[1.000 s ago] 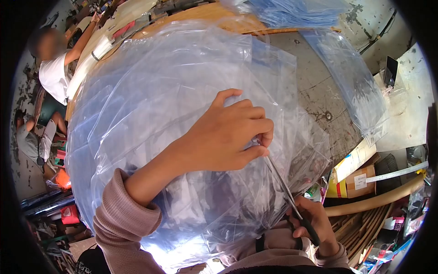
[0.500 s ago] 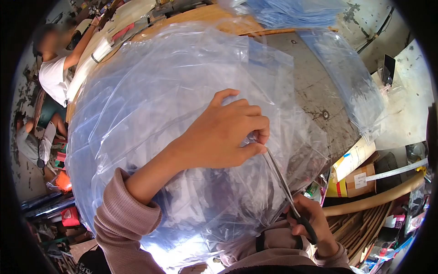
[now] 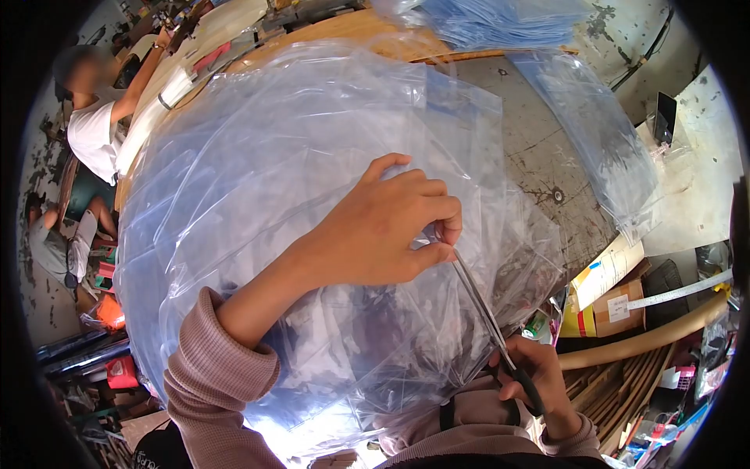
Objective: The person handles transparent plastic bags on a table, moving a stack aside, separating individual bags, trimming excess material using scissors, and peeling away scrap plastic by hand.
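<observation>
A large clear plastic sheet (image 3: 258,172) with a bluish tint spreads in overlapping folds before me. My left hand (image 3: 394,223) lies over its middle, thumb and index finger pinching a bit of the plastic. In my right hand (image 3: 535,379), low on the right, are scissors (image 3: 482,311) with black handles. Their long metal blades look nearly closed and point up and left, the tips reaching my left thumb and fingertip. Whether the blades have plastic between them is hard to see.
Stacked plastic sheets (image 3: 504,22) lie at the back, with a folded strip (image 3: 598,133) on the right. A phone (image 3: 665,119) rests at far right, above a cardboard box (image 3: 617,309) and a curved tan tube (image 3: 648,336). Another person (image 3: 94,133) sits at left.
Almost nothing differs. The scissors and both hands keep practically the same place; the view has shifted very slightly.
</observation>
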Motion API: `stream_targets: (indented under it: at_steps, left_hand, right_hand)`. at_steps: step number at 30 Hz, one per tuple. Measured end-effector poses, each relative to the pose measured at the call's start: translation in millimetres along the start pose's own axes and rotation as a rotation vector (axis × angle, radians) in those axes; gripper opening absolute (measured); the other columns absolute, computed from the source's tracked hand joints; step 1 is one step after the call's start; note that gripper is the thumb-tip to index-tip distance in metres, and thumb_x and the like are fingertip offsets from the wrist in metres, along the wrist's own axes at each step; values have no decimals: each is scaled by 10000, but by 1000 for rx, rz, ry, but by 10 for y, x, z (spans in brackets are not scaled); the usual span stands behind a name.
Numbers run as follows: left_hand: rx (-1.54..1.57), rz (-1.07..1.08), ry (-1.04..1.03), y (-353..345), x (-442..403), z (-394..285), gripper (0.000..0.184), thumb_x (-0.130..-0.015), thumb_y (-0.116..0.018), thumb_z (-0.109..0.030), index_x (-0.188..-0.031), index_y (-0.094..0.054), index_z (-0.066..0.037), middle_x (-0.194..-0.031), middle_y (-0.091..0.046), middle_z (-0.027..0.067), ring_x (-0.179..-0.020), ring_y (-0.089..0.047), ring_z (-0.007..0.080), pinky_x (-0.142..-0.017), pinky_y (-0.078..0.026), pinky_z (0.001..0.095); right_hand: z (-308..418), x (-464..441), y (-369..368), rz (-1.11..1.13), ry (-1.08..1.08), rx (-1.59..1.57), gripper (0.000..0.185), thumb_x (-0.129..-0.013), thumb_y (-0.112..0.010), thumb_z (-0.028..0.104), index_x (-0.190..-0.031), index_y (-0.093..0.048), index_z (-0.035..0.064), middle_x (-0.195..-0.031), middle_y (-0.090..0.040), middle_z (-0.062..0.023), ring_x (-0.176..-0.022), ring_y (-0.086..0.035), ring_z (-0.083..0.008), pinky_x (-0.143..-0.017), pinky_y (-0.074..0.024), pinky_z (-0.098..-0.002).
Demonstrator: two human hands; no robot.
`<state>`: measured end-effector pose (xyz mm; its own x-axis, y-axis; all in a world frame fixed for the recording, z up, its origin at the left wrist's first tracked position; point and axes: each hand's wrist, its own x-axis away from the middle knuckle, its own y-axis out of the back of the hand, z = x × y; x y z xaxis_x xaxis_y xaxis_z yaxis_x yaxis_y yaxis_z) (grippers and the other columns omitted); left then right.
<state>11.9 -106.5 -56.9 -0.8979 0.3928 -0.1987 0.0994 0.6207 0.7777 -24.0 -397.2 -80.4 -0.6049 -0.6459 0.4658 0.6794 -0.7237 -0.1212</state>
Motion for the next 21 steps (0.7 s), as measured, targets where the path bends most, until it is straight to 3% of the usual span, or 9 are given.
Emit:
stream_targets:
  at_steps: [8,21]
  left_hand:
    - [8,25,15,15,3,1,118,-763,-655,-176,-795,-554,-122,-763,-534,-8,-804,-545,181,-1037,-223,499]
    - [-6,20,23,12,-5,-9,135,-746,-675,-162,-792,-555,-123,-765,-544,-10,-790,-547,182,-1031,-226,491]
  right_hand:
    - [-95,-19,82,75,4,-32,632,-611,-839,423,-994,-548,13,-708,-510,24,-632,-458,-44,-567,-343,-189]
    - [48,-121,55,89,46,125,596,-624,-842,372,-974,-530,4,-668,-495,21,-608,-440,-38,-544,-338,-200]
